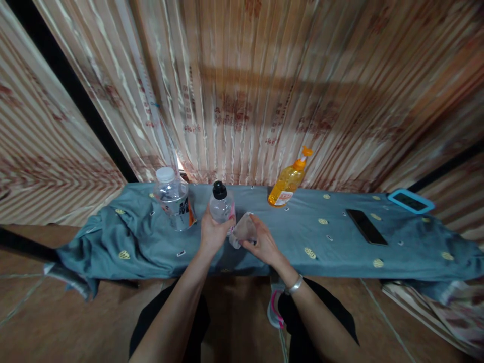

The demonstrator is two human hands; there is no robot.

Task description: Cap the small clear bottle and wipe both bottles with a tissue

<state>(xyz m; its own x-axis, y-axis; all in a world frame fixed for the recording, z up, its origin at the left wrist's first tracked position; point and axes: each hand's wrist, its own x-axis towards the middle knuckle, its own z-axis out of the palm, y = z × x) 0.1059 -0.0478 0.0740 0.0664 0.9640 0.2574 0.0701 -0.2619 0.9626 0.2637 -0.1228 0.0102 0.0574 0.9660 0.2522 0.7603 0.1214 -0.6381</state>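
Note:
My left hand (214, 231) is wrapped round a clear bottle (221, 206) with a black cap, which stands nearly upright over the cloth-covered table. Close beside it, my right hand (263, 241) grips a translucent plastic cup (244, 230) between thumb and fingers, with the cup tilted toward the bottle. The cup and bottle are very near each other; whether they touch I cannot tell. Left of the bottle stands a large clear jug (174, 204) with a white lid and dark lettering. An orange pump bottle (288, 182) of yellow liquid leans behind my right hand.
A dark phone (366, 227) lies flat on the blue-grey patterned cloth (287, 257), to the right. Farther right is a blue-framed device (411, 200) with a dark screen. A striped curtain (242, 101) hangs right behind the table.

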